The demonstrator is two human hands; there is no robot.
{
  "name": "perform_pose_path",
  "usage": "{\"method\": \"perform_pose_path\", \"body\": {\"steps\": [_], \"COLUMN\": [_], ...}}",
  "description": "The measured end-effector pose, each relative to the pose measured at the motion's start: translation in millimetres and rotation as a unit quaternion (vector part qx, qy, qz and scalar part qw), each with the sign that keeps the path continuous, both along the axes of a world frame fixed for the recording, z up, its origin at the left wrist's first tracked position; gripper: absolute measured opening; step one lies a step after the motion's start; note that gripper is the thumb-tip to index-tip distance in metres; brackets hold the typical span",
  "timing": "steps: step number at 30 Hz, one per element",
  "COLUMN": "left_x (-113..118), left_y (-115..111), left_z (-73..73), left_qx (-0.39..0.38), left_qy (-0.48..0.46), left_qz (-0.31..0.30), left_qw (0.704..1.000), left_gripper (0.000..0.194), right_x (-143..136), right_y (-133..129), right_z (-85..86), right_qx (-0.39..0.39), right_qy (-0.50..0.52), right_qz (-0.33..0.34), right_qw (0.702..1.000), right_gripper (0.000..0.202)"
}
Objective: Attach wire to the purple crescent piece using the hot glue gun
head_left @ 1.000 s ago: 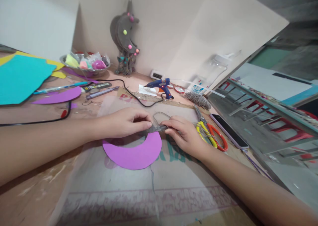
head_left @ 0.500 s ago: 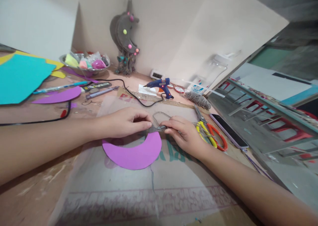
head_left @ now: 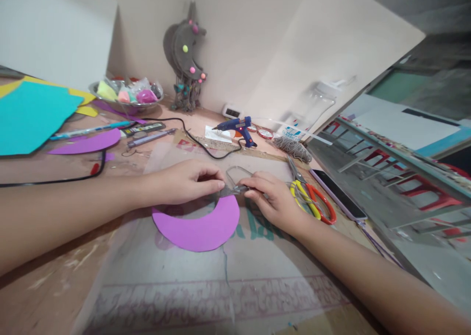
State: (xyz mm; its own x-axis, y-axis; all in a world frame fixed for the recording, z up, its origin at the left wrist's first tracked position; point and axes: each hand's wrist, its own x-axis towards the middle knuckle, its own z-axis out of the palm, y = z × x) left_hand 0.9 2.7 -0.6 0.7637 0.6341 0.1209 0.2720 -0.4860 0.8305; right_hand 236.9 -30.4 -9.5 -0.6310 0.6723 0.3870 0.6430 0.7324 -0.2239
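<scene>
A purple crescent-shaped cutout (head_left: 198,231) lies in front of me, its curve toward me. Its upper right tip is covered in something grey that looks like wound yarn. My left hand (head_left: 193,180) is closed at that tip, thumb and fingers pinching it; the crescent's other tip is hidden beneath the hand. Grey yarn (head_left: 241,168) loops up between the two hands. My right hand (head_left: 274,197) pinches the yarn just right of the tip, fingers closed. Yellow-and-orange-handled scissors (head_left: 314,197) rest beside my right hand, with some yarn across the handles.
A blue glue gun (head_left: 235,125) with a black cord stands behind the hands, near a grey yarn bundle (head_left: 293,148). A phone (head_left: 338,193) lies at the right edge. At left are turquoise sheets (head_left: 33,116), pens and a metal bowl (head_left: 127,104). A decorated grey crescent (head_left: 183,53) leans against the wall.
Almost nothing differs. Both hands keep their grip and the crescent stays in place; the view shifts very slightly.
</scene>
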Motion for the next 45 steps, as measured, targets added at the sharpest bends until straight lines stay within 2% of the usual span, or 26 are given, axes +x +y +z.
{"method": "perform_pose_path", "body": {"steps": [33,45], "left_x": [-0.2,-0.1], "left_y": [1.5,0.0], "left_z": [-0.4,-0.3], "left_qx": [0.02,-0.008], "left_qy": [0.013,-0.003], "left_qz": [-0.006,-0.004], "left_qw": [1.0,1.0], "left_gripper": [0.017,0.017], "right_x": [-0.1,-0.9], "right_y": [1.0,-1.7], "right_z": [-0.6,2.2], "right_qx": [-0.018,-0.018], "right_qy": [-0.005,0.018], "right_qz": [0.007,-0.014], "right_qw": [1.0,1.0], "right_gripper": [0.028,0.024]}}
